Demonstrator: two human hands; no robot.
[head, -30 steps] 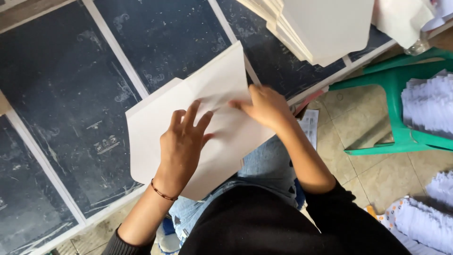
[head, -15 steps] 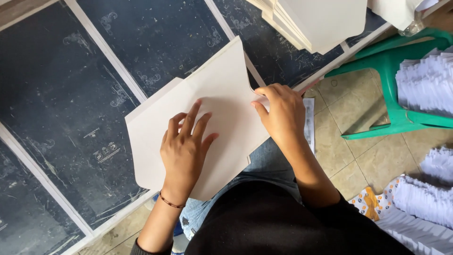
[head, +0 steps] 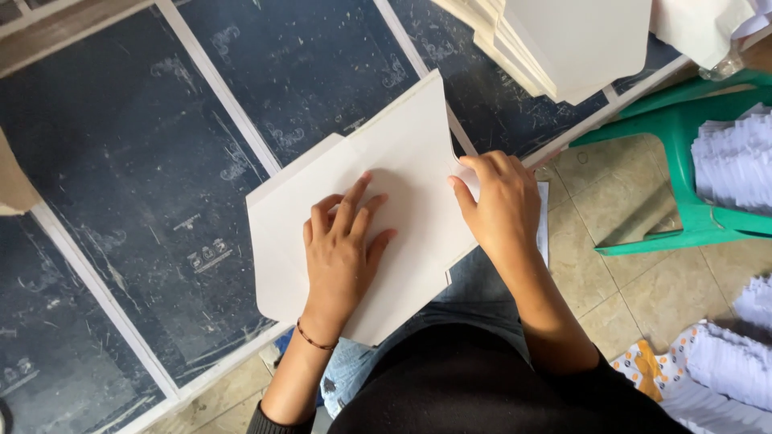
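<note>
Head view, looking down. Nearest the camera, a black top and blue jeans (head: 474, 321) of the seated person. Left hand (head: 342, 249), a thin bracelet (head: 314, 337) at its wrist, lies flat with fingers spread on a white card (head: 386, 153); it presses the sheet and grasps nothing. Right hand (head: 503, 205) rests at the card's right edge, thumb on the upper face and fingers curled over the edge; whether the fingers pinch the edge from below cannot be told. The card, a cut sheet with a curved notch on its right side, lies tilted across the near edge of a dark table (head: 137, 177) divided by pale strips, its lower corner overhanging the person's lap. Right of the hands, tiled floor (head: 611, 273) and a green plastic stool (head: 691, 201) bearing stacked white paper (head: 736, 161); more white stacks (head: 724, 370) lie at lower right. Farthest, at the top, a pile of cards (head: 563, 40) sits on the table.
</note>
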